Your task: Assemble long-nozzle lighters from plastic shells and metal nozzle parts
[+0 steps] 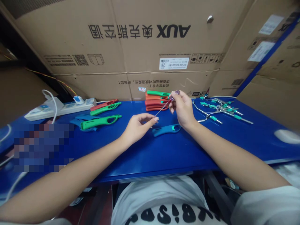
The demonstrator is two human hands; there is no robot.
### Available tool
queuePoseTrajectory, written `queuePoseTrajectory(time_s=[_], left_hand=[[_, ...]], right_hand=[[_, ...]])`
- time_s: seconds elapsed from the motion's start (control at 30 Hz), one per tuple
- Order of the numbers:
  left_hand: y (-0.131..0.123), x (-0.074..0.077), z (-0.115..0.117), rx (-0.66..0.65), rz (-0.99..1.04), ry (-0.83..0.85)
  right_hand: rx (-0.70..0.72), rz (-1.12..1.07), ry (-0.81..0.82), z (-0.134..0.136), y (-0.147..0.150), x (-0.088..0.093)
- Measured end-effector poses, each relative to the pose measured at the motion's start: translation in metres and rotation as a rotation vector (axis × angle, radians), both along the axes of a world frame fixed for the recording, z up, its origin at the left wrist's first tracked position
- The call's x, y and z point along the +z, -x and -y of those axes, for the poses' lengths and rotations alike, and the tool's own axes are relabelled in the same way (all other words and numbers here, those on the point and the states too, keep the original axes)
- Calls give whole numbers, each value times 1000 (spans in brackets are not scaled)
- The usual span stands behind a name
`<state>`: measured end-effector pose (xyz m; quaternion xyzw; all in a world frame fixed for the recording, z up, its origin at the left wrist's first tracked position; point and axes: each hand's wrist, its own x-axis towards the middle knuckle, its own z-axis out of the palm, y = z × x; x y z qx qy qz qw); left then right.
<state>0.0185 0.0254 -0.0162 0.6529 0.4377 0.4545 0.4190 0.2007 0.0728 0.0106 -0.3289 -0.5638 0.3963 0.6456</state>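
Note:
My right hand (184, 107) is closed round the dark red handle of a screwdriver (163, 108), whose thin shaft slopes down to the left. At its tip, the thumb and fingers of my left hand (140, 125) are pinched together; whatever lies between them is too small to make out. Just below the fingers, a blue lighter casing (165, 130) with a teal trigger rests on the table. Behind my hands lies a stack of orange and red lighter casings (153, 103), topped by a green casing (157, 93).
On the right lie several metal lighter tubes (220, 109) with teal parts. Green casings (100, 122), a red one and blue pieces (82, 120) lie on the left, near a white power strip (61, 109). A cardboard sheet (131, 62) stands behind the blue table (140, 159).

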Motion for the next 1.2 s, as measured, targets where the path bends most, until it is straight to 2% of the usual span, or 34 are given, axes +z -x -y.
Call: queuePoseTrajectory(time_s=[0.47, 1.0, 1.2], left_hand=[[0, 4, 6, 76, 159, 7], [0, 4, 6, 107, 189, 6], [0, 3, 6, 98, 191, 4]], right_hand=[[33, 0, -38, -1, -4, 3], [88, -68, -6, -2, -1, -1], [92, -33, -69, 0, -1, 0]])
